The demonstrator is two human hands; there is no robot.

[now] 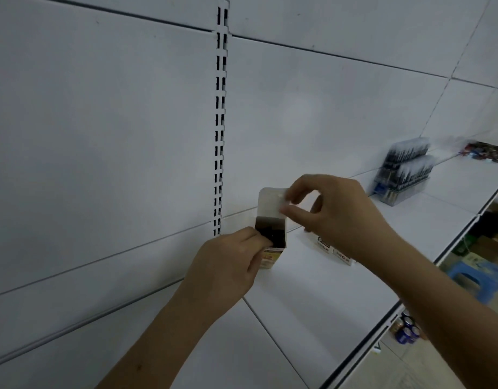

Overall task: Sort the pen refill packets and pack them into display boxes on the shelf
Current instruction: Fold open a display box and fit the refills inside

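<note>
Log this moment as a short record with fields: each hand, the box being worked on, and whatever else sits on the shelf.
left hand: grips the small display box at its side, on the white shelf
right hand: pinches the box's raised top flap
box state: open, dark inside, contents not clear
beside it: more small boxes, partly behind the right wrist
further right: clear trays of pen refill packets, stacked
far right: loose pile of small items, blurred
</note>
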